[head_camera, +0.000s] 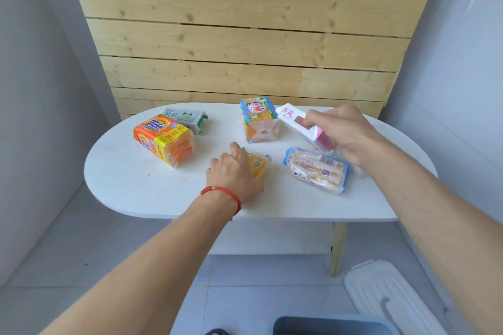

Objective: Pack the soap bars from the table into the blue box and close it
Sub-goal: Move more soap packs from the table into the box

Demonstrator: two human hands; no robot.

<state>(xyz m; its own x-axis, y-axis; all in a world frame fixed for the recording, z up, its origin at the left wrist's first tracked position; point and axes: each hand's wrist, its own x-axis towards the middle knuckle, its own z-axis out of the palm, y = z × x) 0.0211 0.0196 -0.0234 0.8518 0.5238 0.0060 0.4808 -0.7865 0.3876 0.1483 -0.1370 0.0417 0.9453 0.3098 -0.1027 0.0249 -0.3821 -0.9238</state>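
The left hand [236,171] lay on a small yellow soap bar in clear wrap [260,166] near the middle of the white oval table [136,185], fingers curled over it & gripping it. That bar's long side ran from the hand away to the right & back. The right hand [344,134] was up above the table, pinching a white & pink wrapped soap bar [295,122] by its pink end; the bar was tilted, long side going up-left to down-right, white end pointing to the back left.

Four more packs sat on the table. A big orange & yellow soap pack [163,139] was on the left, long side running back-left to front-right. Just behind it, touching or nearly so, lay a white & green wrapped soap bar [185,117]. A blue, green & orange soap pack [260,121] stood on end at the back middle. A clear pack with blue edges holding pale bars [315,170] lay flat under the right hand, long side left to right.

The blue box [332,325] sat on the floor in front, only its rim showing, w/ a white ribbed plastic lid [381,291] on the floor beside it. A wall of pale wood planks [245,35] stood behind the table
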